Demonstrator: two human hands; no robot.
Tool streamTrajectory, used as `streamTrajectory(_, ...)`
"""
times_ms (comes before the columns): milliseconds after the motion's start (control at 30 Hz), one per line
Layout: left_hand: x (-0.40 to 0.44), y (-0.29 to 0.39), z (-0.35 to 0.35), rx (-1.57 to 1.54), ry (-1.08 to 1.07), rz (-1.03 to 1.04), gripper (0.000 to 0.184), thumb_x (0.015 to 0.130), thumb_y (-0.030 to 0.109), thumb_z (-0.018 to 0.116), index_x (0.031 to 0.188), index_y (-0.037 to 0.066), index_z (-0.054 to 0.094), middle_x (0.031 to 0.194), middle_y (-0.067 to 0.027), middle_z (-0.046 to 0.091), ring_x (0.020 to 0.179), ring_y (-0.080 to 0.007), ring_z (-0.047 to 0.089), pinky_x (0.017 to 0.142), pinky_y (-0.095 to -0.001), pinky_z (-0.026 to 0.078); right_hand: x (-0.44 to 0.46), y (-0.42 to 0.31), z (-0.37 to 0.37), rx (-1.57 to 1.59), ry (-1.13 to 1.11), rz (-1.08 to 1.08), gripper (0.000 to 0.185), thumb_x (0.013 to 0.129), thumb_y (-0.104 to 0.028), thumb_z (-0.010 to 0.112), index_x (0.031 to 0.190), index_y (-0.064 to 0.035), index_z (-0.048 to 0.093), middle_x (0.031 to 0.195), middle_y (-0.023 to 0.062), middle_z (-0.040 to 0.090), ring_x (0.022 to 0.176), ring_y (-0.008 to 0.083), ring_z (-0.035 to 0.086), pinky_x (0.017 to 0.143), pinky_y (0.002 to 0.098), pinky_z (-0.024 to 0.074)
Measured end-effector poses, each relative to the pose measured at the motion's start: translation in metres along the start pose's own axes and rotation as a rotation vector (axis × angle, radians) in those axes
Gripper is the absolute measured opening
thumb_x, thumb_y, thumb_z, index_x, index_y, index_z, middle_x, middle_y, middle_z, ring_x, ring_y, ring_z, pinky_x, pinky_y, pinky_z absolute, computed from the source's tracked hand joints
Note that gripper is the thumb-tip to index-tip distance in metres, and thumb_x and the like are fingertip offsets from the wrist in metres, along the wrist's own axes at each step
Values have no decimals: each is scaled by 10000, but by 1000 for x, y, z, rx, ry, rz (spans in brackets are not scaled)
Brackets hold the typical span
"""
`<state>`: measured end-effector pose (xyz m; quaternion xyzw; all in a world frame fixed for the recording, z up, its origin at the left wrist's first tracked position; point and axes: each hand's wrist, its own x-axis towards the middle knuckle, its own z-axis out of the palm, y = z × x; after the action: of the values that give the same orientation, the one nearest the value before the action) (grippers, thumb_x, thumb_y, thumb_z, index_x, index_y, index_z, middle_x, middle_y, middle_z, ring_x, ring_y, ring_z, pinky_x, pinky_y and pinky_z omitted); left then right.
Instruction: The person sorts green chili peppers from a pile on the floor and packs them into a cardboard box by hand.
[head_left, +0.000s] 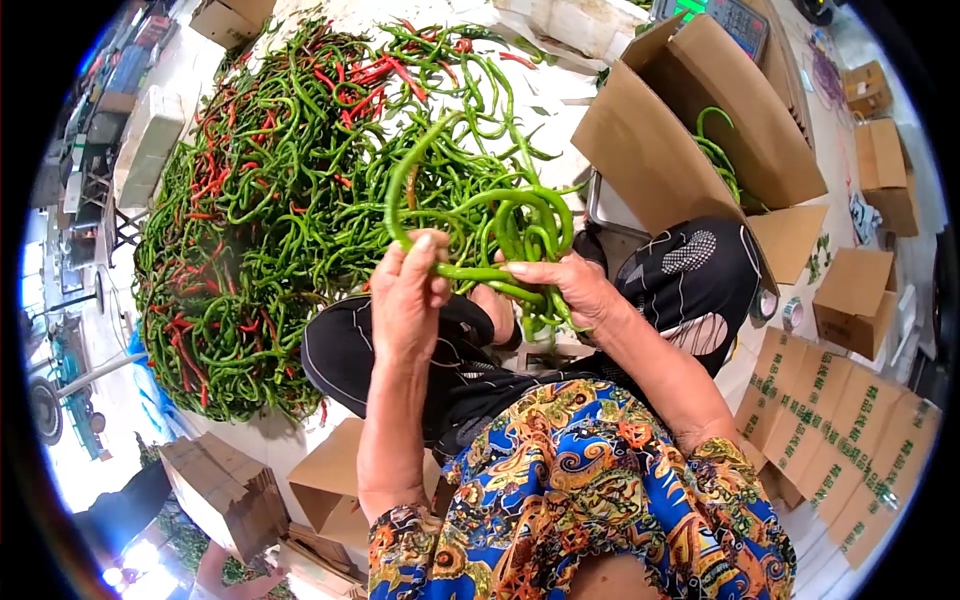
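In front of my lap, my left hand [411,285] pinches a long curved green pepper [398,190], its fingers closed. My right hand [572,285] is closed around a bunch of green peppers [530,225] that loop above it and hang below it. One pepper stretches between the two hands. Beyond them and to the left spreads a large pile of green peppers [300,200], with red peppers [375,75] mixed in. Some of the right hand's fingers are hidden behind the bunch.
An open cardboard box [655,145] with green peppers inside stands at the upper right, near a scale [720,25]. Flattened printed cardboard [840,430] lies at the lower right. More boxes [225,490] are at the lower left, near another person's arm [235,580].
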<state>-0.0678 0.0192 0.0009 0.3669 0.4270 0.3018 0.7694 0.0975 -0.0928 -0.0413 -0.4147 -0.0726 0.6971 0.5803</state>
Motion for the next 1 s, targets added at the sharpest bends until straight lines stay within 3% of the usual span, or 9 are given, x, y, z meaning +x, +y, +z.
streamTrajectory(200, 0, 63, -10, 339, 144, 188, 218, 935, 228, 582, 1007, 29, 632, 718, 29, 507, 500, -16, 375, 432, -170, 287, 0, 4, -14, 101, -71, -13, 293, 867, -137, 638, 1104, 30, 598, 876, 78, 668, 758, 125, 618, 721, 245, 504)
streamTrajectory(367, 45, 116, 33, 985, -186, 91, 379, 845, 383, 622, 967, 27, 665, 685, 10, 507, 531, -64, 431, 460, -202, 317, 9, 21, -18, 93, -52, 5, 247, 852, -93, 637, 1082, -5, 618, 880, 72, 670, 732, 104, 608, 687, 238, 503)
streamTrajectory(433, 90, 143, 66, 1092, -302, 360, 361, 847, 363, 630, 981, 31, 672, 715, 8, 545, 630, -103, 499, 573, -253, 406, 8, 23, -16, 198, -67, 7, 256, 825, -50, 651, 1075, -3, 620, 878, 64, 669, 725, 103, 606, 669, 230, 505)
streamTrajectory(533, 114, 178, 143, 219, -523, 693, 303, 937, 171, 551, 1132, -58, 587, 1019, -122, 640, 959, -192, 600, 881, -297, 465, -1, 6, -11, 160, -101, 88, 333, 806, -44, 671, 1130, -22, 596, 945, 50, 646, 787, 112, 603, 709, 259, 512)
streamTrajectory(600, 104, 176, 152, -157, -416, 646, 311, 941, 123, 531, 1167, -90, 546, 1123, -167, 609, 1073, -229, 574, 982, -321, 433, -5, 1, -4, 247, -88, 10, 406, 810, -56, 664, 1199, -43, 550, 1047, 58, 626, 847, 126, 597, 730, 276, 514)
streamTrajectory(667, 80, 140, 123, -51, -522, 602, 325, 923, 135, 562, 1158, -85, 523, 1077, -153, 598, 995, -214, 577, 925, -312, 459, -9, -9, -6, 237, -140, -19, 478, 821, -81, 646, 1271, -43, 492, 1100, 81, 612, 849, 141, 587, 756, 290, 515)
streamTrajectory(700, 67, 115, 107, 72, -291, 571, 316, 914, 152, 572, 1139, -69, 565, 996, -97, 597, 865, -150, 568, 727, -282, 463, -9, -10, -8, 268, -155, -43, 491, 822, -84, 645, 1284, -42, 483, 1105, 86, 611, 844, 142, 585, 756, 291, 516)
streamTrajectory(900, -3, -8, 29, 164, 61, -62, 423, 921, 267, 584, 1256, 21, 499, 1153, -75, 574, 1039, -180, 555, 847, -312, 453, -2, 0, -15, 275, -164, -75, 459, 837, -57, 623, 1273, -9, 487, 1092, 108, 621, 810, 161, 612, 726, 299, 530)
streamTrajectory(1000, -21, -37, 21, 80, 116, -32, 376, 950, 246, 558, 1251, 26, 513, 1128, -76, 579, 1032, -173, 562, 846, -308, 462, -3, 0, -5, 271, -136, -46, 421, 849, -66, 622, 1247, -6, 503, 1083, 105, 621, 824, 164, 623, 717, 293, 535)
